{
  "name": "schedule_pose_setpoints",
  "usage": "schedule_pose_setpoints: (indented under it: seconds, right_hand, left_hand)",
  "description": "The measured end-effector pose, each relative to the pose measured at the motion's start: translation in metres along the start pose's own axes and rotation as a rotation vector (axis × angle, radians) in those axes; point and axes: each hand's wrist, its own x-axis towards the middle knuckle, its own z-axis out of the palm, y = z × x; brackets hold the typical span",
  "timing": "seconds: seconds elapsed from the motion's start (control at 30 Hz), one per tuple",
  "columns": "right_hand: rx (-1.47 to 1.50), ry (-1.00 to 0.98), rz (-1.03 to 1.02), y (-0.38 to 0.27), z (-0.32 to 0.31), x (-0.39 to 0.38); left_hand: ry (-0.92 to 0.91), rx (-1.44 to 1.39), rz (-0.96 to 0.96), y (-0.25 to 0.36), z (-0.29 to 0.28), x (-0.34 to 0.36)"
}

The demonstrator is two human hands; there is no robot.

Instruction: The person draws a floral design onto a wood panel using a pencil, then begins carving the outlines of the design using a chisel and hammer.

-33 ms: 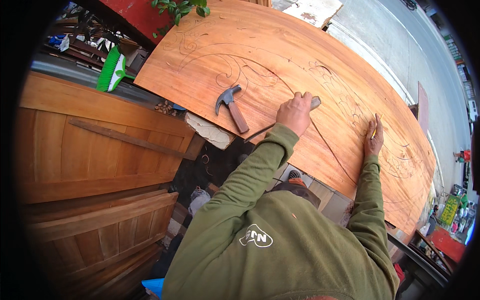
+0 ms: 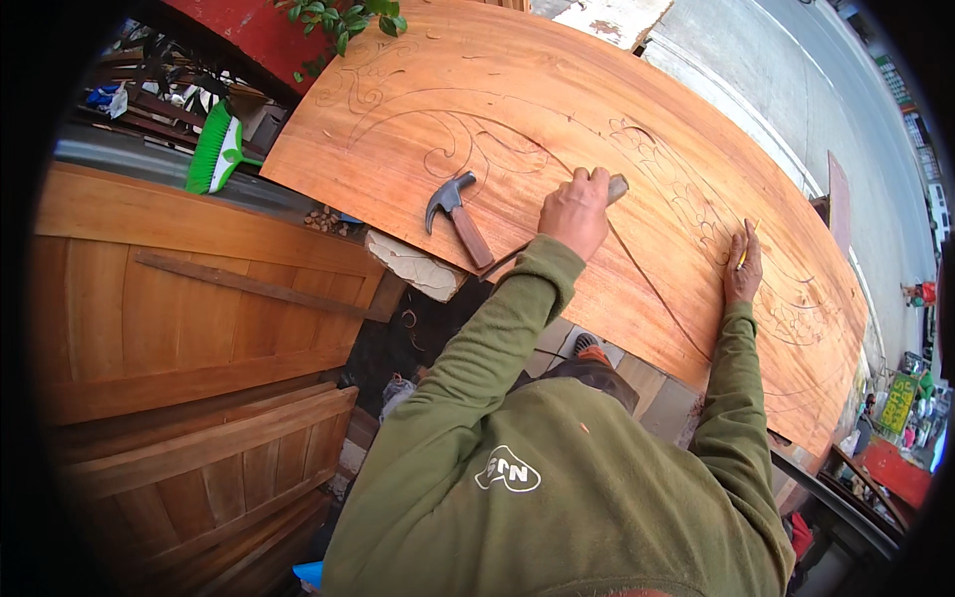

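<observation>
Soft daylight, pale road [image 2: 811, 109], dimmer lower-left panels [image 2: 224, 485], black fisheye rim, curved edges

Noting: I'm seeing white lettering [image 2: 508, 471] inside a curved outline on the green sweatshirt [image 2: 617, 507]; yellow lettering is showing on a green signboard [image 2: 898, 402].

A broad wooden board [image 2: 619, 291], curved along its far edge, bore outlined scrolls and leaves. From its centre, a claw hammer [image 2: 460, 214] lay towards 9 o'clock; just past 3 o'clock the right hand [image 2: 742, 265] rested with a yellow pencil [image 2: 743, 259].
</observation>
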Motion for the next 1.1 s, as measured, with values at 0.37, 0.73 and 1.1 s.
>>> schedule_pose_setpoints:
  seconds: [0.37,0.73,1.1]
  right_hand:
    - [-0.177,0.042,-0.022,-0.001,0.016,0.005]
    - [0.079,0.199,0.109,-0.009,-0.002,0.000]
    - [0.662,0.615,0.465,-0.117,0.010,-0.059]
  left_hand:
    - [-0.222,0.269,-0.389,-0.157,-0.020,0.149]
    - [-0.858,-0.236,0.606,0.097,0.034,0.001]
    - [-0.052,-0.009,-0.024,-0.112,-0.154,0.051]
